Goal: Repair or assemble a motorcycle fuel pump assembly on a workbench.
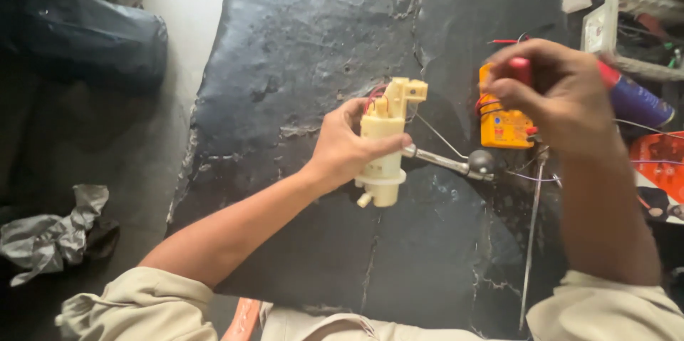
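My left hand (347, 147) grips a cream plastic pump-like part (385, 143) upright above the black worn mat (306, 49); red wires come out near its top. A thin metal arm with a dark round float (481, 162) sticks out from the part to the right. My right hand (559, 91) is raised at the right, fingers closed around a red probe tip (519, 68). Just below that hand an orange multimeter (502, 126) lies on the mat, with thin wires trailing from it.
A blue and red spray can (636, 99) lies at the right, behind my right hand. A white crate (627, 27) with small items stands at the top right. A long thin metal rod (531, 241) lies on the mat. Crumpled grey plastic (50, 234) and a dark bag (85, 34) are on the floor at left.
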